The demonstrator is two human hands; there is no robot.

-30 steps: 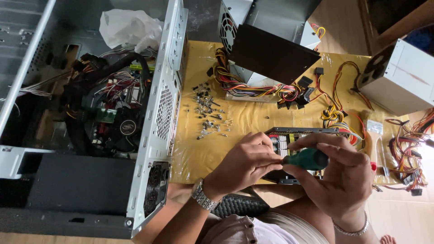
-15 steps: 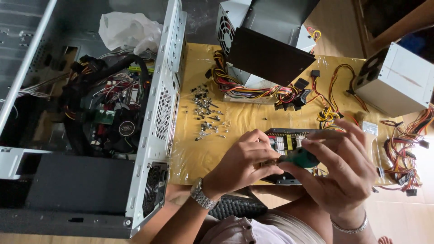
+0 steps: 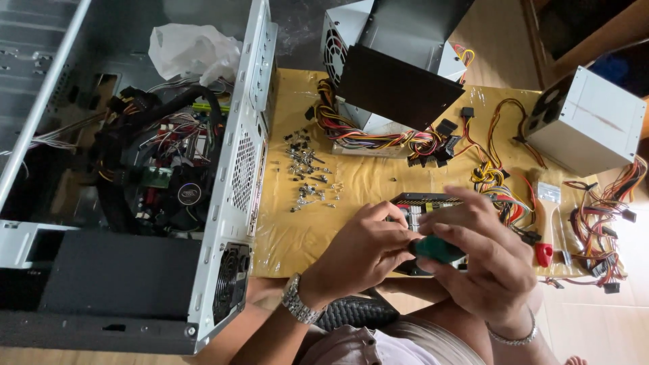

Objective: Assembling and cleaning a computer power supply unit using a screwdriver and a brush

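Note:
My right hand (image 3: 481, 260) grips the green handle of a screwdriver (image 3: 436, 249) just above a small dark component (image 3: 422, 203) with a circuit board inside, which lies on the yellow-covered table (image 3: 365, 179). My left hand (image 3: 362, 250), with a metal watch on its wrist, has its fingers closed at the front of the screwdriver, touching its handle and the component. The screwdriver's tip is hidden by my fingers.
An open computer case (image 3: 135, 176) with cables and a fan lies at the left. Several loose screws (image 3: 307, 172) sit mid-table. Two power supply units (image 3: 392, 67) (image 3: 585, 118) with wire bundles stand at the back and right. A paintbrush (image 3: 546, 216) lies at right.
Both hands stayed together over the component and shifted a little; the right hand's fingers now wrap further over the green handle.

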